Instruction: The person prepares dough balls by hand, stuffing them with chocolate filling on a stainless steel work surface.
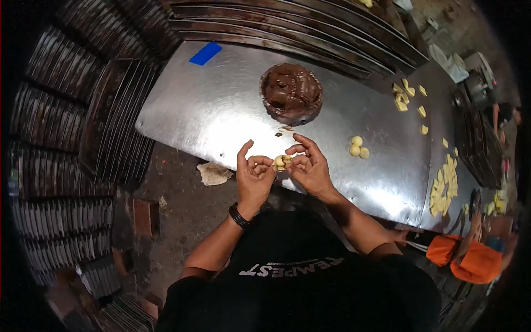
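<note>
Between my two hands, above the near edge of the metal table, is a small piece of pale yellow dough (280, 161) with a bit of brown filling showing. My left hand (256, 174) pinches its left side with thumb and index finger. On its right side, my right hand (310, 169) grips it with thumb and fingertips. A round mass of dark brown filling (291, 93) sits on the table beyond my hands. A small brown smear lies between it and my hands. To the right, three round dough balls (359, 148) touch one another.
The metal table (188, 105) holds a blue rectangle (205, 53) at the far left and many dough pieces (443, 187) on the right. Stacked dark trays (113, 119) stand at the left and along the far edge. Another person in orange (477, 262) is at the right.
</note>
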